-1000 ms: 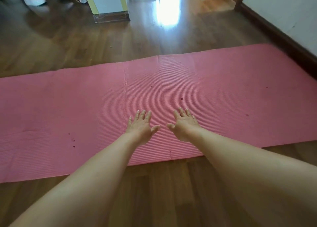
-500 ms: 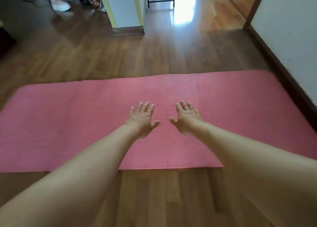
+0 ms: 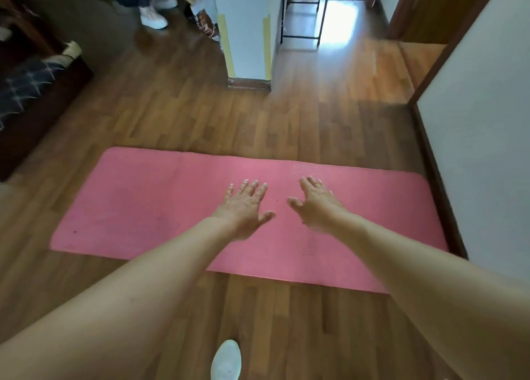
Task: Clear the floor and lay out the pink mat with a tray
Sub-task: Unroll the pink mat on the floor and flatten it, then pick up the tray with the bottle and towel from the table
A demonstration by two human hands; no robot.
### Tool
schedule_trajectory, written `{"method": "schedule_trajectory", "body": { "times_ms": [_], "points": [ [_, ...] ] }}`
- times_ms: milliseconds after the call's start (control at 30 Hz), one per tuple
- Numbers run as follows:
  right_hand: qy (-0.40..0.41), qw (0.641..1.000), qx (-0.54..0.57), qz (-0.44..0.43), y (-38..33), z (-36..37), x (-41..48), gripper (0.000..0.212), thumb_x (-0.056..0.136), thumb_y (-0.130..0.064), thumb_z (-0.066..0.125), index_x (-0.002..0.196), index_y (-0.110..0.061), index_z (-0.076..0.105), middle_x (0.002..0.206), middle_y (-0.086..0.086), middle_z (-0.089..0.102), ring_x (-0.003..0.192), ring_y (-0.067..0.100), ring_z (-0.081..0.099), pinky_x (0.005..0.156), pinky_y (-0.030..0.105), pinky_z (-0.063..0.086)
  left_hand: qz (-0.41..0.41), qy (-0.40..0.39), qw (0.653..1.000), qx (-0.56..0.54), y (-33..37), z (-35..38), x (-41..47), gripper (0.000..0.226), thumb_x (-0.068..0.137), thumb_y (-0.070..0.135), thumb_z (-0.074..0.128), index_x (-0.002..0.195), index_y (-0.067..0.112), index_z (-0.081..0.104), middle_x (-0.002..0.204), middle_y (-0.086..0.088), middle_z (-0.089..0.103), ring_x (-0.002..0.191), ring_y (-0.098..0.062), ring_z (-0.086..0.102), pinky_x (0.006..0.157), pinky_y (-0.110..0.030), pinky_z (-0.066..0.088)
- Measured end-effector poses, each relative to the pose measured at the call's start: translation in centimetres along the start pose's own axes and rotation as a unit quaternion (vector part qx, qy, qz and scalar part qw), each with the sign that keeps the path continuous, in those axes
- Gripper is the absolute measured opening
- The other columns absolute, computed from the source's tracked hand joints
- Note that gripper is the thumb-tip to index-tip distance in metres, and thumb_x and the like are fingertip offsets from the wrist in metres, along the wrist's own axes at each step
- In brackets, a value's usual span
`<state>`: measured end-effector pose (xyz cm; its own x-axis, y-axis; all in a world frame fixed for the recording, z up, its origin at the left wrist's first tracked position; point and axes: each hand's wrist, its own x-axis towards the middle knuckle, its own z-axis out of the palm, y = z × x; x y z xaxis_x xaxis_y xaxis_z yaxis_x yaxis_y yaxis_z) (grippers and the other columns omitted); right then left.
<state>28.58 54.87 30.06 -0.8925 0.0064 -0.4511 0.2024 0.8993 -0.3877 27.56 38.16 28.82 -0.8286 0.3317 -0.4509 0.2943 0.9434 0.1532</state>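
Note:
The pink mat (image 3: 149,207) lies unrolled and flat on the wooden floor, its right end close to the wall. My left hand (image 3: 243,207) and my right hand (image 3: 317,204) hover side by side above the mat's middle, palms down, fingers spread and straight, holding nothing. I cannot tell if they touch the mat. No tray is in view.
A white pillar (image 3: 246,29) stands beyond the mat. The white wall with dark skirting (image 3: 441,184) runs along the right. A dark sofa with a patterned cloth (image 3: 25,92) is at the left. Another person's white shoes (image 3: 153,18) are at the back. My own white shoe (image 3: 226,359) is near the bottom.
The view has pulled back and up, so the whole mat now shows and looks smaller. Both hands have lifted off the mat's surface and stay spread above its middle.

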Motion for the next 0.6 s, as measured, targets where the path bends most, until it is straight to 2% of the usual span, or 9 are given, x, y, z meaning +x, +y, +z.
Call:
{"method": "schedule_trajectory", "body": {
  "times_ms": [100,167,233,300,400,500,600],
  "points": [
    [0.028,0.995,0.096,-0.023,-5.1,-5.0,-4.7,0.057,0.097,-0.041,0.039,0.146,-0.014,0.026,0.153,0.007,0.028,0.14,0.023,0.026,0.112,0.036,0.026,-0.046,0.059,0.988,-0.132,0.0,-6.0,-6.1,0.068,0.098,0.049,0.03,0.152,0.016,0.005,0.16,-0.004,0.004,0.147,-0.017,0.001,0.118,-0.042,-0.002],
    [0.049,0.981,0.182,-0.039,-8.5,-8.1,-7.7,0.05,0.096,-0.039,0.043,0.14,-0.017,0.04,0.141,0.005,0.047,0.125,0.022,0.046,0.096,0.029,0.04,-0.077,0.126,0.955,-0.257,-0.3,-9.5,-10.3,0.066,0.097,0.048,0.034,0.151,0.015,0.015,0.159,-0.005,0.014,0.146,-0.017,0.01,0.118,-0.045,0.008],
    [0.061,0.967,0.237,-0.065,-11.6,-10.8,-10.3,0.042,0.095,-0.038,0.044,0.132,-0.018,0.052,0.12,0.001,0.06,0.105,0.016,0.056,0.073,0.021,0.043,-0.088,0.19,0.918,-0.336,-0.9,-12.3,-14.0,0.065,0.096,0.049,0.037,0.149,0.014,0.022,0.156,-0.006,0.023,0.144,-0.02,0.019,0.117,-0.043,0.017],
    [0.061,0.955,0.27,-0.108,-14.4,-12.9,-12.8,0.037,0.095,-0.037,0.043,0.12,-0.016,0.06,0.103,-0.001,0.064,0.091,0.014,0.058,0.063,0.018,0.042,-0.105,0.244,0.885,-0.382,-1.9,-14.4,-18.0,0.067,0.093,0.054,0.037,0.148,0.016,0.027,0.152,-0.006,0.03,0.141,-0.021,0.028,0.113,-0.038,0.025],
    [0.06,0.937,0.308,-0.154,-18.8,-14.9,-16.8,0.032,0.096,-0.035,0.042,0.105,-0.014,0.065,0.094,0.001,0.066,0.094,0.018,0.06,0.069,0.026,0.045,-0.13,0.309,0.838,-0.431,-3.4,-16.7,-23.9,0.074,0.084,0.064,0.033,0.145,0.021,0.033,0.147,-0.003,0.04,0.132,-0.017,0.04,0.103,-0.032,0.033],
    [0.056,0.924,0.318,-0.203,-22.8,-15.3,-19.7,0.029,0.095,-0.037,0.043,0.101,-0.021,0.066,0.079,-0.016,0.057,0.078,0.003,0.053,0.062,0.014,0.036,-0.137,0.355,0.795,-0.472,-4.7,-18.5,-28.5,0.072,0.082,0.066,0.035,0.142,0.025,0.036,0.141,0.003,0.047,0.118,-0.005,0.045,0.092,-0.023,0.033],
    [0.048,0.908,0.327,-0.258,-27.8,-15.0,-22.2,0.018,0.093,-0.036,0.047,0.084,-0.031,0.061,0.072,-0.021,0.055,0.067,-0.012,0.052,0.057,0.009,0.035,-0.144,0.429,0.755,-0.475,-6.7,-20.3,-32.9,0.056,0.088,0.057,0.042,0.136,0.028,0.043,0.124,0.016,0.054,0.103,0.009,0.05,0.079,-0.006,0.038]
  ]
}}
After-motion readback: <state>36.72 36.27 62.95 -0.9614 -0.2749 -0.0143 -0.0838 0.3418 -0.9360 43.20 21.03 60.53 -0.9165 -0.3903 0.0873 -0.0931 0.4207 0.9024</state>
